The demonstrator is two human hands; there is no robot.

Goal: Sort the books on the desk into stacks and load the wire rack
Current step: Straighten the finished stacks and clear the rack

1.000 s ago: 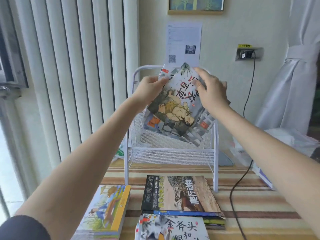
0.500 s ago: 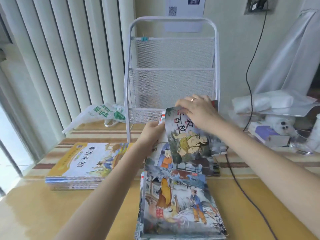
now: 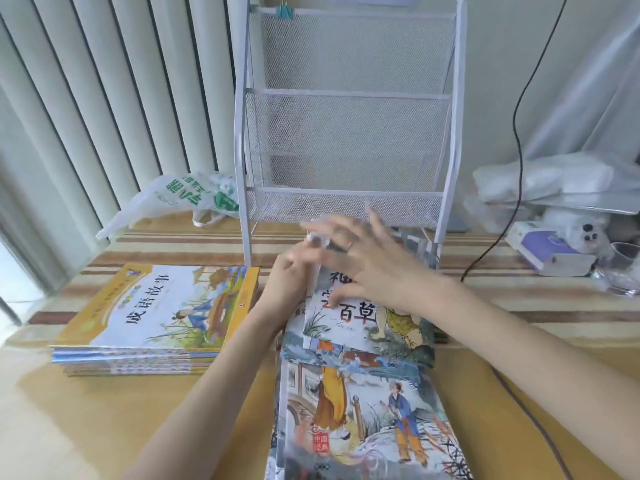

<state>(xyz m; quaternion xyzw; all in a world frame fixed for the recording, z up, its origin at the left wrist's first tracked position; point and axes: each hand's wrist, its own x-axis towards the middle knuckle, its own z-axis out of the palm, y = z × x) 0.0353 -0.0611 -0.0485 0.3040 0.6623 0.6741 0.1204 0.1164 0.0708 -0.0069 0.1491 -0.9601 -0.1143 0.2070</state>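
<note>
The right hand (image 3: 367, 268) is spread wide, fingers (image 3: 375, 216) fanned apart and blurred, its thumb pressing down on the cover of the top picture book (image 3: 367, 323); it grips nothing. The left hand (image 3: 294, 278) sits just beside it at 9 o'clock, fingers curled against that book's left edge, but blur hides whether they actually pinch it, so I cannot tell.

That book, with large black characters and a figure in yellow-green, lies flat on a small pile. At 6 o'clock from it, overlapping under its near edge, rests another stack of picture books (image 3: 360, 420), the uppermost showing a robed figure in orange and a smaller one in blue. Well off at 9 o'clock, apart from both hands, sits a third stack with a yellow-bordered cover (image 3: 156, 306), squared up on the counter (image 3: 104, 427).

At 12 o'clock from the hands stands the white wire rack (image 3: 346, 133), upright against the wall, its mesh pockets holding no books. A small green clip (image 3: 286, 10) hangs on its top rail. A crumpled plastic bag with green print (image 3: 187, 195) lies at 10 o'clock beside the rack's foot. A black cable (image 3: 519, 116) drops down the wall at 2 o'clock, near a heap of white wrapped bundles (image 3: 547, 181) and a purple and white box (image 3: 550, 251).
</note>
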